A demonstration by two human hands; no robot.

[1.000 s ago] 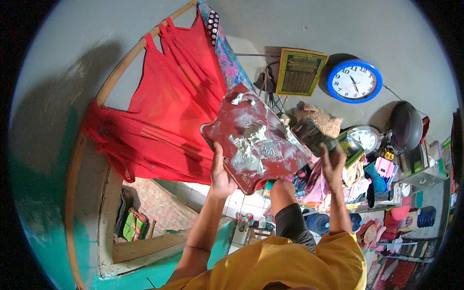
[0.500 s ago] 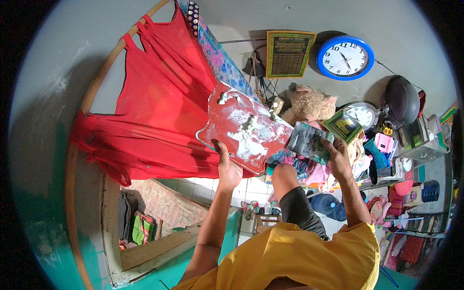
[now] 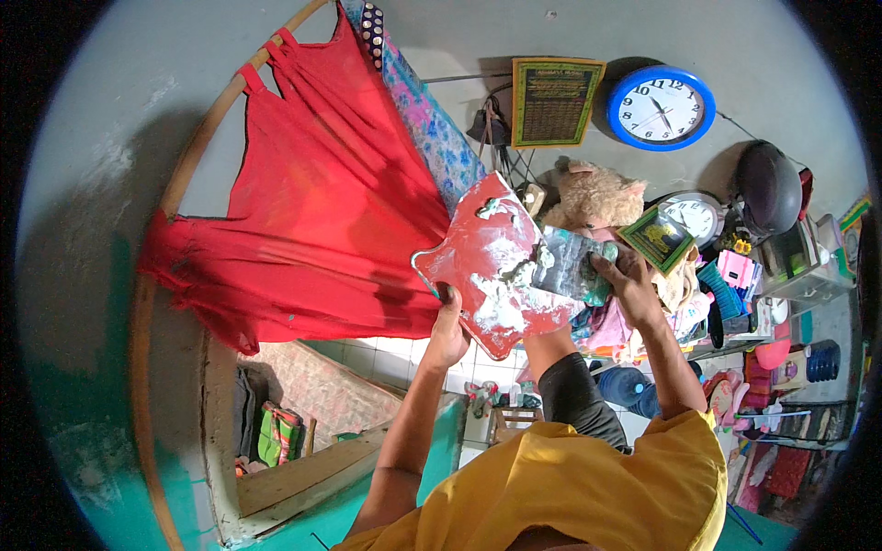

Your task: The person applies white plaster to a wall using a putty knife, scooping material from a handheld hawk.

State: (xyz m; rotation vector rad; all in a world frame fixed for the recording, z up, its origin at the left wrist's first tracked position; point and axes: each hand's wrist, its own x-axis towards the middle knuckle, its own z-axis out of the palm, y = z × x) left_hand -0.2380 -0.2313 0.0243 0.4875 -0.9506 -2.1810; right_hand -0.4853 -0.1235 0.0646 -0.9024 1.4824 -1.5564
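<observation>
My left hand [image 3: 447, 332] grips the lower left edge of a flat red board [image 3: 480, 246], thumb on its face. White paste [image 3: 501, 310] is smeared over the board's middle and lower part, with a lump near its top. In my right hand [image 3: 632, 288] is a wide grey putty scraper [image 3: 560, 264] with a greenish handle edge. Its blade lies over the board's right side, against the paste. The fingers behind both things are hidden.
Left of the board hangs a red curtain [image 3: 331, 211] on a curved wooden frame, above a window opening [image 3: 303, 487]. A teddy bear [image 3: 597, 197], cloths and a framed picture [image 3: 656, 239] are piled near my right hand. A blue wall clock [image 3: 661, 107] hangs beyond.
The board has moved right and tilted more steeply in my left hand. My right hand has brought the scraper left, from beside the board's edge onto its paste.
</observation>
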